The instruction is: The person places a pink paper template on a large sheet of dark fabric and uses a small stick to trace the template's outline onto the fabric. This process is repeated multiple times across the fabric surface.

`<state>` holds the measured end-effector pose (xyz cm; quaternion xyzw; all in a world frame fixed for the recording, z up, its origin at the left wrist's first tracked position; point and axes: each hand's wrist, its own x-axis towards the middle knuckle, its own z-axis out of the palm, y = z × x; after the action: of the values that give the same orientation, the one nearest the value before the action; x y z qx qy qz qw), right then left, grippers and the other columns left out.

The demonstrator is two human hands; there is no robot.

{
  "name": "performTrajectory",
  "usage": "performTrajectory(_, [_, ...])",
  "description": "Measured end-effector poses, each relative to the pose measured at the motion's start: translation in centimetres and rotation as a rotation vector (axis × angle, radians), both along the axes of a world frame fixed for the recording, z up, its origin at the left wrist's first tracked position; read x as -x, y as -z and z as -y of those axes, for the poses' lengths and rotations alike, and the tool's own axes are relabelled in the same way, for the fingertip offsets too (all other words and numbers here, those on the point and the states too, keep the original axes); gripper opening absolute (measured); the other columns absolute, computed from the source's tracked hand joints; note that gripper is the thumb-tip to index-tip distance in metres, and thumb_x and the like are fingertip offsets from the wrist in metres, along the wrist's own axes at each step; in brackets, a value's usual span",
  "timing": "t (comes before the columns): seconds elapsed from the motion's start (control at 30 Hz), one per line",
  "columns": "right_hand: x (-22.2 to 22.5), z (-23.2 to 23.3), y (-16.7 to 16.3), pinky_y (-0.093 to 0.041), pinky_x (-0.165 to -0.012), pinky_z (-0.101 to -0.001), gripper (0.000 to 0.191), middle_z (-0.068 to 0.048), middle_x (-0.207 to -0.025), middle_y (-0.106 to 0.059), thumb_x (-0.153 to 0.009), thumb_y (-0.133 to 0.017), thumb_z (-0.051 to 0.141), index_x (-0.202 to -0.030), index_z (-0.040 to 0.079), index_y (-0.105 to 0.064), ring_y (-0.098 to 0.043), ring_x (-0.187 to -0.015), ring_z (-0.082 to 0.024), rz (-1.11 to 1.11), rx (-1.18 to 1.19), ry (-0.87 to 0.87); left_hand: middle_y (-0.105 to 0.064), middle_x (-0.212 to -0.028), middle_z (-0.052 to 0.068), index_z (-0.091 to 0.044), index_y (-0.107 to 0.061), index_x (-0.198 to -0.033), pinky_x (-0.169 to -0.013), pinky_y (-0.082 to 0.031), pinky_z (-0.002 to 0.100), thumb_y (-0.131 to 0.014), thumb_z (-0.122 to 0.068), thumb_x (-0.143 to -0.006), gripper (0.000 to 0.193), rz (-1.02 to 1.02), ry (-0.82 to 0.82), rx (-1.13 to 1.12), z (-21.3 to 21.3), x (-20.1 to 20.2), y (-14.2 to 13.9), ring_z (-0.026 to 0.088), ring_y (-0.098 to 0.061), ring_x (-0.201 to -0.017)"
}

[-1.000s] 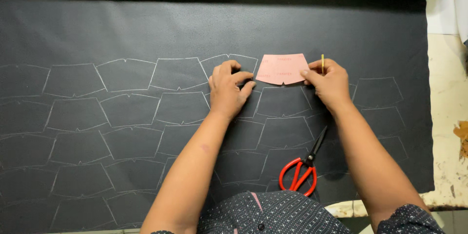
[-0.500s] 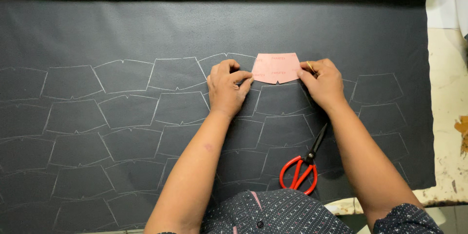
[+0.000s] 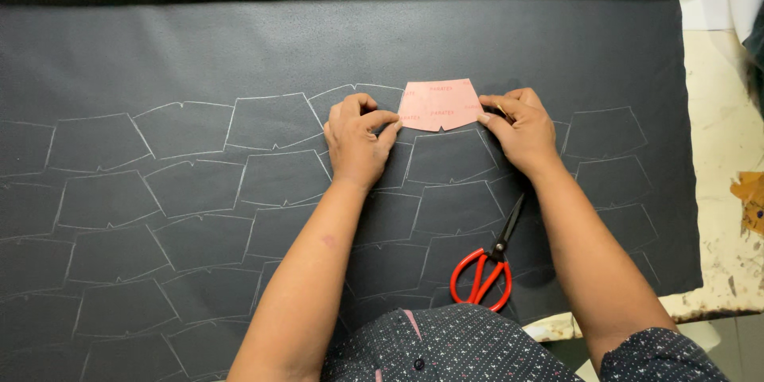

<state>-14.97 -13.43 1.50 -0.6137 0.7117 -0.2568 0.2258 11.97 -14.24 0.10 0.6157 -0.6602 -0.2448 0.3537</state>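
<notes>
Pink paper pattern piece [image 3: 439, 104], shifted slightly leftward since a second ago, is pinned flat on black fabric [image 3: 239, 48] near its far edge by left hand [image 3: 357, 139] fingertips. Right hand [image 3: 521, 129] presses its right corner, gripping a thin marker, mostly hidden. Red scissors [image 3: 483, 268] lie by the near edge, among chalked outlines [image 3: 191, 187].

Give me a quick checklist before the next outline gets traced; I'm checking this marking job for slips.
1. Pink template flat on dark fabric: ok.
2. Left hand pinning the template's left edge: ok.
3. Right hand on the right edge: ok.
4. Marking tool in the right hand: cannot tell, only a thin sliver shows.
5. Red-handled scissors clear of the template: ok.
6. Template clear of neighbouring chalk outlines: cannot tell.
</notes>
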Motion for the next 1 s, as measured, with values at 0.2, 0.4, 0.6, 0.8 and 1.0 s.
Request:
performTrajectory(0.2, [-0.2,0.1,0.0,-0.049,-0.081,-0.0303,0.028,0.001,-0.104,-0.060,-0.089,-0.079,0.026,-0.116,0.020,-0.080,-0.060,-0.090,-0.014,-0.014,-0.001,0.018,-0.058,-0.109,-0.004,-0.023,-0.081,-0.086,-0.106,-0.034,0.041,-0.082,-0.028,-0.080,0.008,0.000,-0.012,0.001,0.0,0.3,0.0,0.021,-0.050,-0.116])
performTrajectory(0.4, [-0.3,0.0,0.1,-0.049,-0.081,-0.0294,0.027,0.002,-0.103,-0.060,-0.090,-0.078,0.026,-0.116,0.020,-0.080,-0.060,-0.090,-0.013,0.003,0.024,0.021,-0.058,-0.110,-0.004,-0.023,-0.081,-0.087,-0.106,-0.035,0.041,-0.082,-0.029,-0.081,0.008,0.020,-0.010,0.022,0.0,0.3,0.1,0.021,-0.051,-0.115])
performTrajectory(0.6, [-0.2,-0.1,0.3,-0.049,-0.081,-0.0301,0.026,0.001,-0.103,-0.060,-0.091,-0.078,0.026,-0.116,0.020,-0.079,-0.061,-0.090,-0.014,0.005,0.045,0.016,-0.057,-0.110,-0.004,-0.024,-0.081,-0.087,-0.105,-0.035,0.042,-0.083,-0.028,-0.080,0.008,0.023,-0.003,0.022,0.1,0.3,0.1,0.022,-0.050,-0.116])
performTrajectory(0.8, [0.1,0.0,1.0,-0.050,-0.080,-0.0304,0.027,0.000,-0.103,-0.060,-0.090,-0.079,0.026,-0.116,0.020,-0.080,-0.061,-0.090,-0.015,-0.018,0.057,0.005,-0.058,-0.107,0.000,-0.020,-0.079,-0.082,-0.100,-0.036,0.045,-0.081,-0.021,-0.076,0.007,0.053,-0.018,0.086,0.3,0.8,0.7,0.025,-0.051,-0.112])
performTrajectory(1.0, [1.1,0.7,0.6,-0.050,-0.079,-0.0313,0.031,-0.003,-0.100,-0.062,-0.088,-0.078,0.027,-0.117,0.015,-0.078,-0.062,-0.089,-0.018,-0.024,0.003,-0.102,-0.060,-0.118,0.006,-0.010,-0.072,-0.098,-0.094,-0.051,0.045,-0.065,-0.010,-0.092,0.009,0.271,0.367,0.184,0.5,4.9,1.8,0.028,-0.058,-0.115])
